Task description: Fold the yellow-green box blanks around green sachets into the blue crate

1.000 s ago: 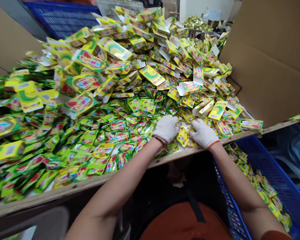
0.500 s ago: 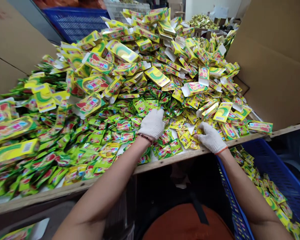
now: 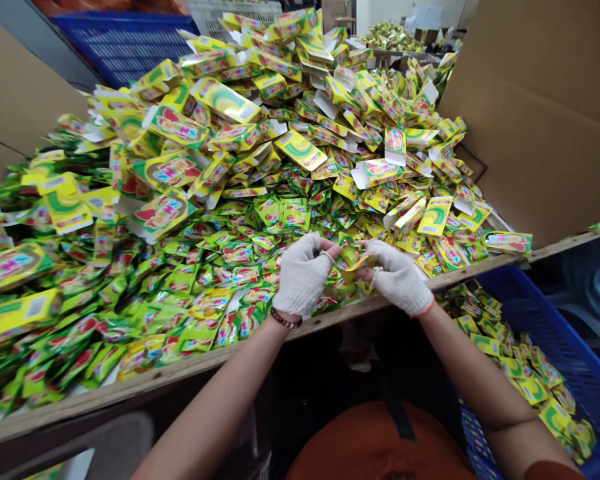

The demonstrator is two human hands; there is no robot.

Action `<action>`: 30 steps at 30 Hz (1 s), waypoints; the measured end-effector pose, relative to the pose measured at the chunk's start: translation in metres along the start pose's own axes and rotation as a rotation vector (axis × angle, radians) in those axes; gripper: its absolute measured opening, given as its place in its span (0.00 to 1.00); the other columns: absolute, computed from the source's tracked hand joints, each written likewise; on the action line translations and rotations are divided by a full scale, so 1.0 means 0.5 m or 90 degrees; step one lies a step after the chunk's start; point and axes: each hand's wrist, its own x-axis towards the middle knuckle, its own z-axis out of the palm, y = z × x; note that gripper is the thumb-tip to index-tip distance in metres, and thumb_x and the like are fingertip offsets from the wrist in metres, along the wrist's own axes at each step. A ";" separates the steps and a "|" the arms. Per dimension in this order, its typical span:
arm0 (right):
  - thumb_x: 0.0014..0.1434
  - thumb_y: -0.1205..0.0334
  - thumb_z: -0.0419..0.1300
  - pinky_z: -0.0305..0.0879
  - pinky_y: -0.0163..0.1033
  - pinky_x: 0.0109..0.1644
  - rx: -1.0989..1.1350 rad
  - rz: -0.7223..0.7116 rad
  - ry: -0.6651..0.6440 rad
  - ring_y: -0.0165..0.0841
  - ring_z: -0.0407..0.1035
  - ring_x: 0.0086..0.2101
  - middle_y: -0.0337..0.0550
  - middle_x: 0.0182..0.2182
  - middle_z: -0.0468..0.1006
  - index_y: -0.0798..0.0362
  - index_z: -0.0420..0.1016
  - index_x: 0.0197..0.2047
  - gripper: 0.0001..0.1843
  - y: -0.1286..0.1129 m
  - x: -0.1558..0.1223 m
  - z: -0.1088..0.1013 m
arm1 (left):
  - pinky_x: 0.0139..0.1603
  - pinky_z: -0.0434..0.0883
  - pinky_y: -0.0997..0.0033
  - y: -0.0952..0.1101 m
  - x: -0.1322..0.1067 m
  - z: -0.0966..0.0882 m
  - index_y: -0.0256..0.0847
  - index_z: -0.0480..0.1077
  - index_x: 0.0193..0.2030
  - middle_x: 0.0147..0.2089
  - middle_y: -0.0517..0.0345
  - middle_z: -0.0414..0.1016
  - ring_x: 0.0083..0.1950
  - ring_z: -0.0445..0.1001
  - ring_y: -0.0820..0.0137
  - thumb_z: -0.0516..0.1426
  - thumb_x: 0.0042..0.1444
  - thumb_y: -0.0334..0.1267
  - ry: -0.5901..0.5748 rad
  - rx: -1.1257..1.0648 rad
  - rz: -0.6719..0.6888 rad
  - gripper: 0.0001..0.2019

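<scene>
My left hand (image 3: 303, 277), in a white glove with bare fingertips, pinches a small green candy sachet (image 3: 349, 255) above the table's front edge. Facing it, my right hand (image 3: 399, 279), gloved alike, grips a yellow candy sachet (image 3: 359, 265) between thumb and fingers. The two sachets meet between my hands and partly cover each other, so how many there are is unclear. Beneath and to the left spread loose green sachets (image 3: 177, 283). Flat yellow-green cartons (image 3: 225, 100), many with open white flaps, are heaped behind them.
A wooden rail (image 3: 145, 380) edges the table. Below it at right stands a blue crate (image 3: 575, 353) with filled cartons (image 3: 525, 367). Cardboard walls rise at right (image 3: 535, 127) and left (image 3: 10, 87). Behind the heap is another blue crate (image 3: 125, 43).
Both hands have left the sachet pile and come together near the front edge, now with sachets between their fingers. The camera view has shifted slightly.
</scene>
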 end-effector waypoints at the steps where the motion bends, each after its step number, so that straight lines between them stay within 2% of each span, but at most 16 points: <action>1: 0.57 0.61 0.62 0.65 0.44 0.57 0.003 0.011 -0.009 0.40 0.71 0.50 0.45 0.46 0.79 0.51 0.79 0.40 0.08 -0.006 0.005 0.008 | 0.28 0.62 0.73 0.006 -0.006 0.005 0.39 0.70 0.27 0.24 0.62 0.69 0.27 0.65 0.73 0.59 0.52 0.43 -0.017 -0.009 0.000 0.09; 4: 0.57 0.60 0.63 0.68 0.44 0.53 0.031 0.070 -0.001 0.39 0.73 0.44 0.42 0.39 0.80 0.50 0.80 0.41 0.09 -0.011 0.015 0.021 | 0.26 0.62 0.74 0.011 -0.012 0.012 0.40 0.67 0.28 0.23 0.63 0.67 0.24 0.64 0.74 0.58 0.54 0.44 -0.052 -0.079 -0.024 0.10; 8: 0.55 0.50 0.64 0.73 0.42 0.42 0.221 0.172 0.080 0.37 0.74 0.36 0.41 0.35 0.81 0.51 0.79 0.40 0.15 -0.001 0.014 0.024 | 0.26 0.65 0.74 0.001 -0.010 0.012 0.42 0.63 0.33 0.25 0.64 0.66 0.25 0.65 0.74 0.58 0.54 0.50 -0.022 -0.181 -0.038 0.14; 11: 0.52 0.45 0.65 0.72 0.40 0.35 0.277 0.218 0.093 0.34 0.73 0.31 0.41 0.31 0.80 0.53 0.77 0.39 0.20 0.007 0.008 0.030 | 0.27 0.63 0.75 -0.007 -0.018 0.014 0.40 0.65 0.32 0.27 0.63 0.66 0.28 0.64 0.74 0.61 0.51 0.48 -0.099 -0.137 -0.009 0.14; 13: 0.52 0.45 0.66 0.71 0.39 0.35 0.244 0.216 0.088 0.34 0.72 0.31 0.41 0.31 0.80 0.52 0.77 0.39 0.20 0.011 0.003 0.036 | 0.27 0.62 0.75 -0.011 -0.027 0.017 0.39 0.66 0.28 0.26 0.63 0.64 0.28 0.61 0.74 0.60 0.52 0.47 -0.143 -0.120 0.009 0.13; 16: 0.54 0.46 0.64 0.71 0.40 0.39 0.176 0.198 0.110 0.36 0.73 0.35 0.42 0.35 0.80 0.52 0.76 0.40 0.18 0.012 -0.001 0.037 | 0.27 0.61 0.76 -0.016 -0.038 0.023 0.39 0.65 0.24 0.24 0.63 0.63 0.27 0.60 0.75 0.59 0.53 0.47 -0.159 -0.170 -0.014 0.15; 20: 0.57 0.45 0.61 0.69 0.42 0.46 0.086 0.176 0.162 0.38 0.72 0.39 0.43 0.37 0.79 0.52 0.74 0.39 0.18 0.003 -0.002 0.024 | 0.27 0.67 0.76 -0.023 -0.045 0.029 0.39 0.63 0.24 0.24 0.64 0.61 0.27 0.60 0.76 0.61 0.51 0.46 -0.089 -0.280 -0.099 0.15; 23: 0.59 0.47 0.59 0.69 0.42 0.47 0.080 0.156 0.132 0.38 0.72 0.41 0.44 0.39 0.79 0.51 0.73 0.42 0.16 -0.007 -0.007 0.017 | 0.26 0.70 0.76 -0.029 -0.048 0.033 0.40 0.61 0.24 0.25 0.65 0.59 0.27 0.60 0.76 0.63 0.49 0.46 -0.066 -0.327 -0.130 0.17; 26: 0.58 0.50 0.60 0.68 0.41 0.46 0.054 0.146 0.073 0.38 0.71 0.41 0.44 0.39 0.78 0.51 0.72 0.43 0.15 -0.009 -0.011 0.020 | 0.27 0.71 0.77 -0.035 -0.053 0.036 0.39 0.65 0.25 0.27 0.63 0.63 0.28 0.63 0.76 0.64 0.49 0.47 -0.101 -0.320 -0.106 0.16; 30: 0.57 0.50 0.61 0.67 0.39 0.43 -0.010 0.174 0.079 0.36 0.69 0.36 0.41 0.33 0.75 0.51 0.71 0.37 0.13 -0.001 -0.010 0.029 | 0.32 0.73 0.74 -0.037 -0.062 0.041 0.38 0.70 0.29 0.31 0.58 0.71 0.31 0.69 0.73 0.62 0.53 0.49 -0.149 -0.350 -0.114 0.15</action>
